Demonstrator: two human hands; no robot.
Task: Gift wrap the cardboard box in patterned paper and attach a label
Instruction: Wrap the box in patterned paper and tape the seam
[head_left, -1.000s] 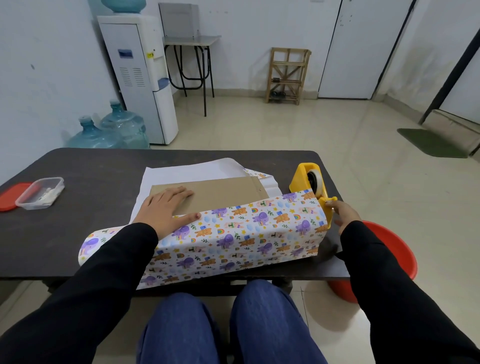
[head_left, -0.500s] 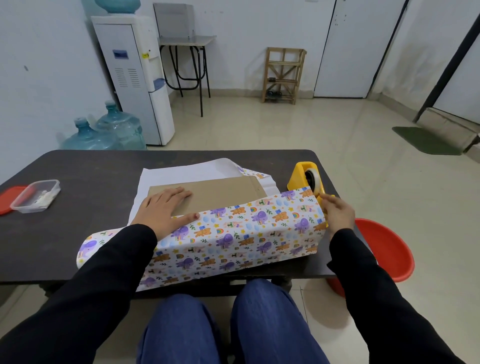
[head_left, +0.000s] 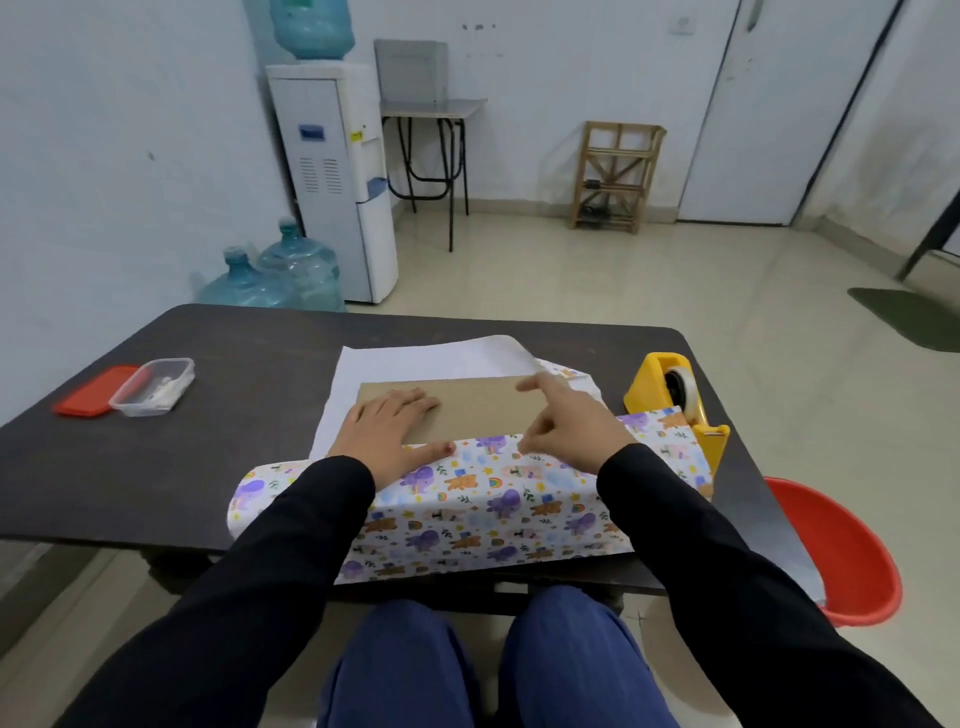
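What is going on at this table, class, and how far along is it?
A seated person is gift wrapping. The left hand lies flat on the cardboard box, its thumb pinning the folded-up edge of the patterned paper. The right hand hovers over that edge, blurred, so whether it holds tape is unclear. A yellow tape dispenser stands on the table to the right. Most of the box top is uncovered; no label is visible.

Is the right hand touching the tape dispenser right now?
Apart. The head view shows the right hand over the box, with patterned paper showing between it and the tape dispenser.
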